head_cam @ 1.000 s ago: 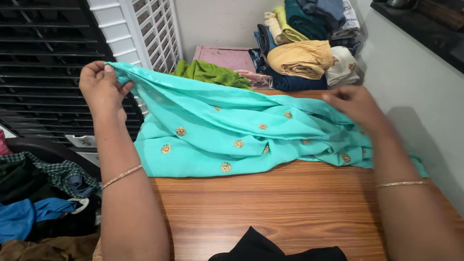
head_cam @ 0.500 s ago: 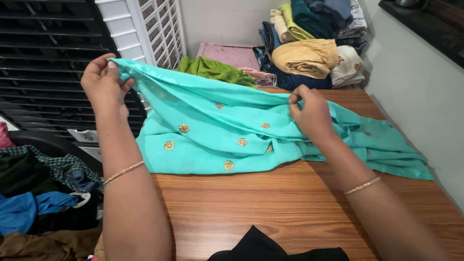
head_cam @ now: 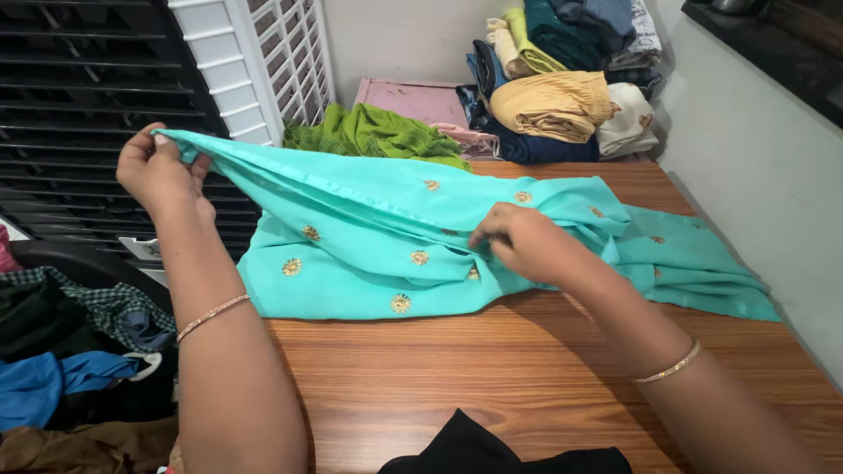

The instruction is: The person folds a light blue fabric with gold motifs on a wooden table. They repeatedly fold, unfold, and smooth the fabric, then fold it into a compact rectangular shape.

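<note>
Left hand (head_cam: 158,171) is pinched on the hemmed corner of the turquoise cloth (head_cam: 369,228); right hand (head_cam: 527,246) is closed on gathered folds. Light, limp, probably slippery fabric is judged best gripped along the hem.

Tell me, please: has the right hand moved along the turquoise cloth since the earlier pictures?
Yes. The right hand has slid leftward along the turquoise cloth, away from the white wall and toward the left hand, which pinches the cloth's raised corner.
</note>
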